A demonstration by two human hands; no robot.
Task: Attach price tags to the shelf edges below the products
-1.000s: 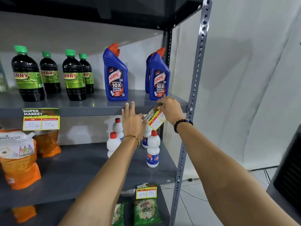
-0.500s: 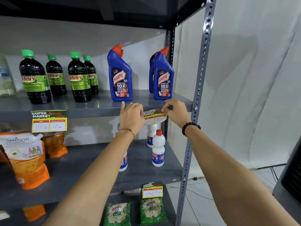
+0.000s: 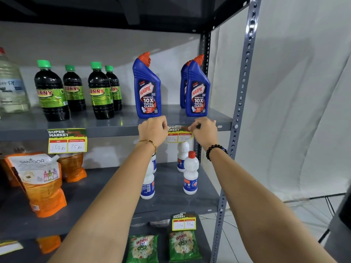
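Note:
A yellow, green and red price tag [image 3: 178, 134] lies flat against the front edge of the grey upper shelf [image 3: 114, 130], below the blue Harpic bottles [image 3: 147, 88]. My left hand [image 3: 152, 130] pinches its left end and my right hand [image 3: 204, 130] pinches its right end, both with fingers curled at the shelf edge. The tag's outer corners are hidden under my fingers. Another tag [image 3: 67, 140] hangs further left on the same edge, below the dark green-capped bottles [image 3: 51, 92]. A third tag [image 3: 183, 222] hangs on the edge of the middle shelf.
White bottles with red caps [image 3: 190, 173] stand on the middle shelf under my hands, orange pouches [image 3: 40, 183] to the left. Green packets [image 3: 184, 245] lie on the bottom shelf. A perforated grey upright [image 3: 241, 103] bounds the shelf on the right, with a white curtain beyond.
The tag was tilted and loose in my right hand; it has been raised and laid level against the shelf edge, and both hands have closed on its ends.

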